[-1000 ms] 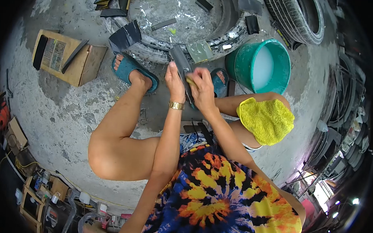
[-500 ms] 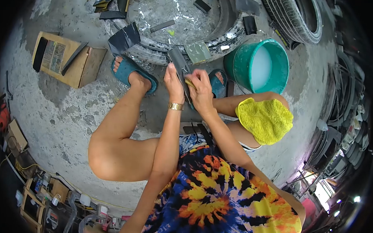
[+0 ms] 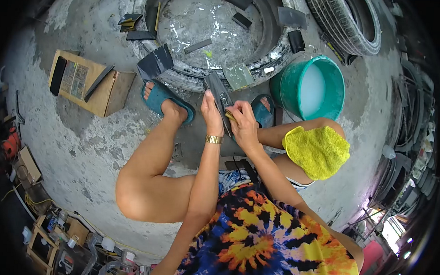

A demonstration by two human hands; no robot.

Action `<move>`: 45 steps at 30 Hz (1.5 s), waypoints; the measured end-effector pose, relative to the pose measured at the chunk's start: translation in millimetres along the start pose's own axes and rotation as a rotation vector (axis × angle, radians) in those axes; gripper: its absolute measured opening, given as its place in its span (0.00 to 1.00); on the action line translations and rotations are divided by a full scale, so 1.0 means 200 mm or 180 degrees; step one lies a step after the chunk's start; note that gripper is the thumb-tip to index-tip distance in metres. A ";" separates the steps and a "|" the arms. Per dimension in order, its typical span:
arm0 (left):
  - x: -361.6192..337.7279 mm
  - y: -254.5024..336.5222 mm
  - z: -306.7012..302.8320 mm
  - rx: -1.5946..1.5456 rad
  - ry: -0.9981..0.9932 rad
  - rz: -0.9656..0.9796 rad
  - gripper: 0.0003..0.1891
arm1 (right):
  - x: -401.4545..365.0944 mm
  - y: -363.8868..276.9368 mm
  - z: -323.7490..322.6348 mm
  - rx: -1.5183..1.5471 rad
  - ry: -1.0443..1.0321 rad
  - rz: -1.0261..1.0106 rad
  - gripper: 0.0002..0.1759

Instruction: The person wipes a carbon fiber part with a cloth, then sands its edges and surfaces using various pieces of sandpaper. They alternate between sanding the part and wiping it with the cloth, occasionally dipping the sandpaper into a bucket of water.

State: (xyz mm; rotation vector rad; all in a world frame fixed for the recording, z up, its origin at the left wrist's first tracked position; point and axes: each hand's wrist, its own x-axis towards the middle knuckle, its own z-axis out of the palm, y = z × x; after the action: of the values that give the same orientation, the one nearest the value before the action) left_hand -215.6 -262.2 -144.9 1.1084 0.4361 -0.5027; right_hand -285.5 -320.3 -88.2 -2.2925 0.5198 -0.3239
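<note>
The person sits low over a rough, patchy concrete floor (image 3: 79, 132), their tie-dye shirt (image 3: 255, 235) filling the nearest part of the view and bare knees spread to either side. A yellow cloth (image 3: 317, 150) is draped over the right knee.

Between the knees, the left hand (image 3: 212, 115), with a gold watch (image 3: 213, 139) on its wrist, is closed around the lower part of a dark woven-pattern strip (image 3: 218, 91) and holds it tilted up and away from the body. The right hand (image 3: 243, 124) has its fingers curled on a small yellowish pad (image 3: 230, 117), pressed against the strip's near edge.

Both feet are in teal sandals (image 3: 158, 97) planted just beyond the hands. Right of them stands a teal bucket (image 3: 282, 86) holding pale cloudy liquid.

Ahead lies a flat tyre (image 3: 274, 40) ringing a wet grey patch, with dark strips and offcuts scattered on and around it. To the left sits a cardboard box (image 3: 117, 92) with black pieces and a printed sheet on top; the print is too small to read, and no other writing is legible.

Bare floor opens to the left of the left leg, between it and the box. Another tyre (image 3: 350, 21) leans at the upper right, and more tyres crowd the right edge. Crates and bottles (image 3: 47, 233) line the lower left edge.
</note>
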 end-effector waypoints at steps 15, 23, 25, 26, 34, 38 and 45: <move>-0.02 0.04 0.03 -0.0091 0.0051 -0.0033 0.19 | -0.03 0.03 0.02 0.0026 0.0025 0.0014 0.15; -0.05 0.08 0.01 0.0048 -0.0003 -0.0095 0.19 | 0.07 0.00 -0.12 0.0909 0.0097 0.0537 0.10; -0.03 0.04 -0.04 -0.0007 -0.0073 -0.0170 0.20 | 0.06 -0.01 -0.15 0.0830 -0.0028 0.0498 0.09; -0.01 0.02 -0.05 -0.0058 -0.0145 -0.0241 0.20 | 0.08 -0.02 -0.13 0.0857 -0.0149 0.0426 0.12; -0.03 0.03 -0.02 0.0132 -0.0088 0.0067 0.21 | 0.03 0.03 -0.01 0.0190 -0.0077 -0.0183 0.16; -0.02 -0.01 -0.04 -0.0302 -0.0222 -0.0101 0.21 | 0.05 0.02 0.02 0.0308 0.0053 -0.0065 0.14; -0.03 0.00 -0.01 0.0055 -0.0049 0.0100 0.20 | 0.09 0.02 0.03 0.0217 0.0082 -0.0135 0.13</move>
State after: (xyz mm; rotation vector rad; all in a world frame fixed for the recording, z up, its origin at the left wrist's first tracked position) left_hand -221.2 -258.2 -141.9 1.1257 0.4011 -0.4878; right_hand -268.7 -328.3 -93.8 -2.2383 0.4664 -0.3867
